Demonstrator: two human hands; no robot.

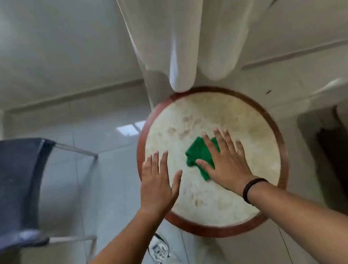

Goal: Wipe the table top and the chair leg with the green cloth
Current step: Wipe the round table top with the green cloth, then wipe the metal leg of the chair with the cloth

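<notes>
So the green cloth (pixel 200 156) is bunched up on the round table top (pixel 210 114), a bit toward the near side of the middle. The right hand (pixel 224 161) is flat on it, fingers spread wide, palm pressing the cloth's right half down while the left part sticks out from under the thumb. The left hand (pixel 158 181) is also open and flat, fingers together-ish, resting on the table's left edge, just beside the cloth but not touching it. Dark chair (pixel 10 185) with metal legs sits off to the left, well apart from the table.
</notes>
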